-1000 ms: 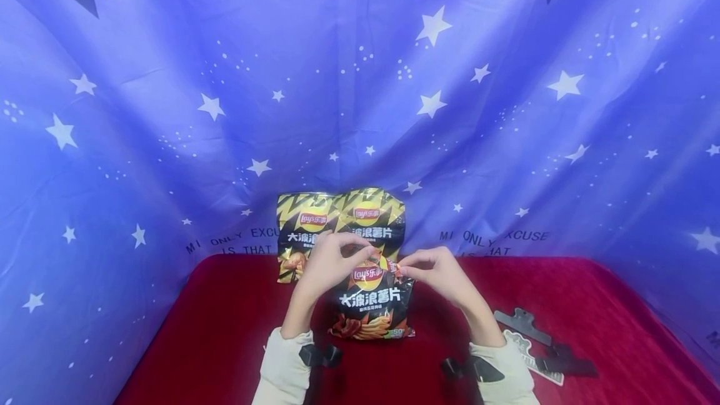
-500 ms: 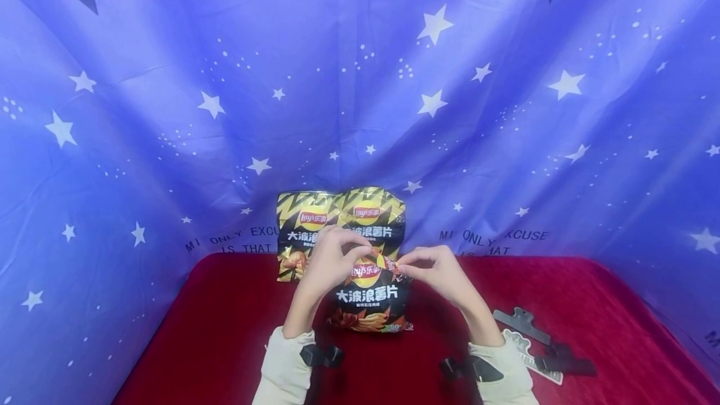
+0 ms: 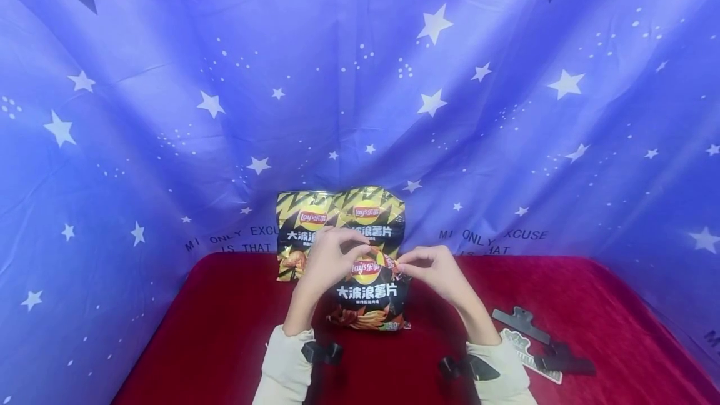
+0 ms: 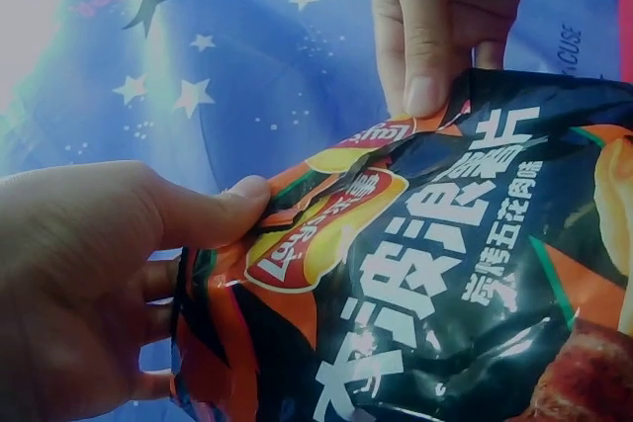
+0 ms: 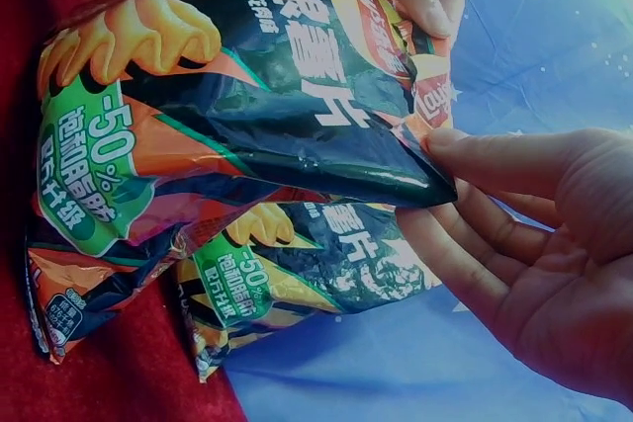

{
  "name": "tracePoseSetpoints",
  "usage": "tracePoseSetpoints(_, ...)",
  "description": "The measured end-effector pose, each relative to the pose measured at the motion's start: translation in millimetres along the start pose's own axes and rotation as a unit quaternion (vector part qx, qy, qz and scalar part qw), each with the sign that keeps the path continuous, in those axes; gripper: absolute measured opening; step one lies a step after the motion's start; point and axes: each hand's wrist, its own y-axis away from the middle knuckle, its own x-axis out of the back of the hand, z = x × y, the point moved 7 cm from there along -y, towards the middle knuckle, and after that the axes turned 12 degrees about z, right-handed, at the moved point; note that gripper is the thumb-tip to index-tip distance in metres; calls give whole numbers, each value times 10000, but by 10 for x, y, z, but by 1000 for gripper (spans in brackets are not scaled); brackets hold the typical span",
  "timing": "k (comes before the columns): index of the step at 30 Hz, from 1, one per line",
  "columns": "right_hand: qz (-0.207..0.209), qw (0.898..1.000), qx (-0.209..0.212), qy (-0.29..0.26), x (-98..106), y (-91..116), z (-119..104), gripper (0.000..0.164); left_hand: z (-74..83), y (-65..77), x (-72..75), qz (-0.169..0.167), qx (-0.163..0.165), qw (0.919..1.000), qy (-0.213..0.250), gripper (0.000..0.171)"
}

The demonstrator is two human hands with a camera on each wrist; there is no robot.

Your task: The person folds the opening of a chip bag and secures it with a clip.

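A black and orange Lay's chip bag stands upright in front of me, its printed face toward me. My left hand pinches its top edge at the left, thumb on the front face. At the top right corner, my right hand pinches the bag between thumb and fingers. Between the hands, the top edge is folded down over the front as a narrow flap, which partly covers the Lay's logo. In the right wrist view the bag looks full, and the flap ends beneath my right thumb.
Two yellow and black Lay's bags, a left one and a right one, stand behind, partly hidden. Black wide clips and a pale printed flat piece lie at right on the red tablecloth. A starry blue curtain hangs behind.
The black and orange bag has shifted slightly up and left, its lower edge rising a little. The flap at its top lies further down over the logo. Both hands keep nearly the same place.
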Motion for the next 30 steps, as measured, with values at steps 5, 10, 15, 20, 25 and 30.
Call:
tracePoseSetpoints(5,93,9999,-9,47,15,10,13,13,-38,-10,-18,-23,42,9995,304,7)
tracePoseSetpoints(10,94,9999,-33,59,23,24,23,14,-77,-14,-60,-138,238,9973,683,9)
tracePoseSetpoints(15,71,9999,-82,77,21,23,31,15,-100,-2,-69,-153,387,9952,888,10)
tracePoseSetpoints(20,-14,9999,-120,27,2,15,24,17,-130,2,-69,-176,550,9933,996,10)
tracePoseSetpoints(25,120,9995,-174,-213,33,2,-11,25,-140,-8,-58,-160,572,9932,1002,11)
tracePoseSetpoints(30,402,9975,-331,-468,134,-33,-93,32,-134,-11,-36,-127,483,9949,873,12)
